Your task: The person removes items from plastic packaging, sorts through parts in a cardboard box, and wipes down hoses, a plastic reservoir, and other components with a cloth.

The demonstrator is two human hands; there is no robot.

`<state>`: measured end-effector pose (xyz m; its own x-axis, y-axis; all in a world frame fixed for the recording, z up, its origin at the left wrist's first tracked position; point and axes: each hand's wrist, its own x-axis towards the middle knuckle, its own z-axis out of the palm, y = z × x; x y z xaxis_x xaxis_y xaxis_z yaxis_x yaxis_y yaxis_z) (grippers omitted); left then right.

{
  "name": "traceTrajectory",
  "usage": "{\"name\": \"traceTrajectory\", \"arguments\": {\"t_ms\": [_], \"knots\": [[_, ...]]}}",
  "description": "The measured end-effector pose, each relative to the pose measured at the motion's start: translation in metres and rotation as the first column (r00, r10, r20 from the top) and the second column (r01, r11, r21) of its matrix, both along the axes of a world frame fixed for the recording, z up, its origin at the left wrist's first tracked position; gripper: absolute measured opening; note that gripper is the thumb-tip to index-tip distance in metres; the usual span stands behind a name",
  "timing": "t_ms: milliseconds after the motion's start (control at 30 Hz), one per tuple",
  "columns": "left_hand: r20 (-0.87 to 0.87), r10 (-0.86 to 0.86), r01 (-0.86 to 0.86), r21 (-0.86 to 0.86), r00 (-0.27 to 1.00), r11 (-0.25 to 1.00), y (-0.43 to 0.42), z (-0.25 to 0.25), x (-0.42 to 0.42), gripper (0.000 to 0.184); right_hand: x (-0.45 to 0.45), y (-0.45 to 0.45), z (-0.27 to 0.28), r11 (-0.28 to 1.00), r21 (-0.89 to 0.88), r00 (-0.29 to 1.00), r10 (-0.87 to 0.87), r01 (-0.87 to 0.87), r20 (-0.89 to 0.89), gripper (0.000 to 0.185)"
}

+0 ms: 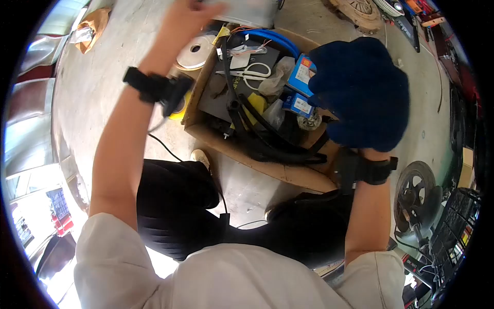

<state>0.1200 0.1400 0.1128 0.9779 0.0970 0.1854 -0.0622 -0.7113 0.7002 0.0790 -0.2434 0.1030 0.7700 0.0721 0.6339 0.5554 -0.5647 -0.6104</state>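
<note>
Head view: the left hand [198, 13], partly cropped, is at a grey container [252, 14]; navy cloth [360, 92] mostly covers the right hand [373, 152]; I cannot tell either's opening or grip.

Both arms [121, 139] reach forward — left hand [189, 19] bare, right hand hidden.
</note>
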Motion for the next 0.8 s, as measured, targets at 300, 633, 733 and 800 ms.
{"name": "traceTrajectory", "arguments": {"t_ms": [300, 633, 733, 800], "knots": [[-0.027, -0.263, 0.247, -0.267, 0.964, 0.931, -0.191, 0.059, -0.122, 0.054, -0.031, 0.045, 0.000, 0.856, 0.514, 0.963, 0.183, -0.056, -0.198, 0.036], [0.007, -0.571, 0.564, 0.144, 0.821, 0.813, -0.178, 0.035, -0.116, 0.056, -0.034, 0.012, -0.018, 0.881, -0.375, 0.955, 0.235, -0.288, -0.182, 0.064], [0.029, -0.588, 0.577, 0.166, 0.808, 0.800, -0.176, 0.036, -0.107, 0.054, -0.031, 0.025, -0.005, 0.953, -0.103, 0.956, 0.274, -0.284, -0.102, 0.058], [0.083, -0.617, 0.600, 0.169, 0.782, 0.782, -0.178, 0.035, -0.106, 0.052, -0.025, 0.017, -0.008, 0.950, -0.050, 0.936, 0.293, -0.308, -0.197, 0.050]]}}
